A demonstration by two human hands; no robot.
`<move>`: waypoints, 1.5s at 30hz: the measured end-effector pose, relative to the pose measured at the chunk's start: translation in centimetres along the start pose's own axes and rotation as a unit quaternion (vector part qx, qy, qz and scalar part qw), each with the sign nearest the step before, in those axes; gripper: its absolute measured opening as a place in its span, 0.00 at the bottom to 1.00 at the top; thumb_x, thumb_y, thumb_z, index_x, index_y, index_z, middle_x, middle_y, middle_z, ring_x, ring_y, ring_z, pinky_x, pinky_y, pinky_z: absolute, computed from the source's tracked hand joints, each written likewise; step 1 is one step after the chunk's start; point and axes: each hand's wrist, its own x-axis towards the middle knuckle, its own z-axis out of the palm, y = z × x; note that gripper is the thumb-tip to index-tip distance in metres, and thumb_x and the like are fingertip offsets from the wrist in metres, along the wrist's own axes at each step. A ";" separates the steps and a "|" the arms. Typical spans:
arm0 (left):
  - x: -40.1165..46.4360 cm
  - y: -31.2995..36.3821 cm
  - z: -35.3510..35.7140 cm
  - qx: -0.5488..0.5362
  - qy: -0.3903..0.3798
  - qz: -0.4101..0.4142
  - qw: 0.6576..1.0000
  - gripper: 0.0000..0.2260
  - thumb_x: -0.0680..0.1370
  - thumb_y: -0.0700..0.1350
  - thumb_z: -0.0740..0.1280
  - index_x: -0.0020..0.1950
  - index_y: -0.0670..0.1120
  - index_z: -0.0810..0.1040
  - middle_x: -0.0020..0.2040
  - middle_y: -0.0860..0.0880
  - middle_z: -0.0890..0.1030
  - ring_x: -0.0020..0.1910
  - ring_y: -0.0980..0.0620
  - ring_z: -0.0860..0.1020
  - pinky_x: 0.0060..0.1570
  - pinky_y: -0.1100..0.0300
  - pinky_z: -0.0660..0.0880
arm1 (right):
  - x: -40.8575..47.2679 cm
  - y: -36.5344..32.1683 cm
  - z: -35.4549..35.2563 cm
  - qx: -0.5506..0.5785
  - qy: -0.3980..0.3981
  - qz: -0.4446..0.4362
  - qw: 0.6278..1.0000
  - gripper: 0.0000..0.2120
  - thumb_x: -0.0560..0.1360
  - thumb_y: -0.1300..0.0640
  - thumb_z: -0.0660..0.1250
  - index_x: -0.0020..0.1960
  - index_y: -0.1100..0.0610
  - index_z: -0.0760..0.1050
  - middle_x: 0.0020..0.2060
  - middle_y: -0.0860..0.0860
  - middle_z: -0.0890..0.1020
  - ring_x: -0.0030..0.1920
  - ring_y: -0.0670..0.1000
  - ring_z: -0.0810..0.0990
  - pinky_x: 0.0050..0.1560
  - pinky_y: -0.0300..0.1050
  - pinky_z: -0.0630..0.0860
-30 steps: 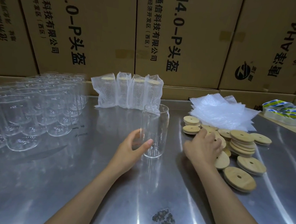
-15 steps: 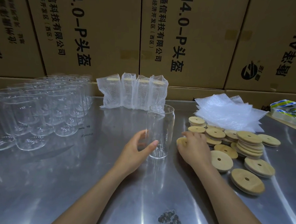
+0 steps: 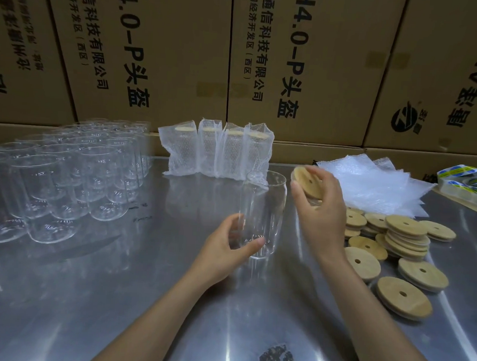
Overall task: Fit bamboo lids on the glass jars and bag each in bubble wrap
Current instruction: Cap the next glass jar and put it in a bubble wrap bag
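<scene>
Left hand (image 3: 229, 246) curled round the lower part of a clear, open-mouthed glass jar (image 3: 260, 213), steadying it upright mid-worktop. Right hand (image 3: 318, 210) raised just beside the jar's rim, pinching a round pale bamboo lid with a small centre hole (image 3: 308, 181), tilted on edge, likely for setting onto the mouth. Not yet touching the glass. More loose lids (image 3: 404, 238) heaped toward the right edge, bare jars (image 3: 64, 175) grouped at the left edge, four bagged jars (image 3: 217, 149) along the back edge.
</scene>
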 end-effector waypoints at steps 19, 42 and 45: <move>0.0 0.6 0.5 -0.047 -0.001 0.002 0.999 0.19 0.70 0.51 0.75 0.53 0.64 0.69 0.52 0.64 0.75 0.44 0.76 0.75 0.39 0.77 0.71 | 0.6 -2.8 2.6 -0.104 -0.120 -0.138 0.978 0.11 0.76 0.47 0.66 0.55 0.51 0.80 0.54 0.45 0.79 0.59 0.47 0.74 0.58 0.43 0.71; 0.0 0.5 0.5 -0.017 0.008 -0.008 1.000 0.28 0.69 0.57 0.75 0.65 0.60 0.67 0.58 0.62 0.74 0.51 0.62 0.76 0.46 0.73 0.73 | -0.1 0.0 1.9 0.073 -0.071 0.018 0.995 0.15 0.79 0.46 0.55 0.63 0.43 0.71 0.59 0.38 0.76 0.62 0.37 0.72 0.59 0.33 0.69; 0.0 0.6 0.4 -0.013 0.004 -0.005 1.000 0.26 0.69 0.56 0.75 0.63 0.61 0.67 0.58 0.63 0.74 0.50 0.65 0.77 0.47 0.72 0.74 | 2.4 3.3 1.8 -0.059 -0.047 0.106 0.992 0.15 0.80 0.51 0.58 0.63 0.53 0.74 0.60 0.47 0.77 0.62 0.48 0.74 0.61 0.47 0.72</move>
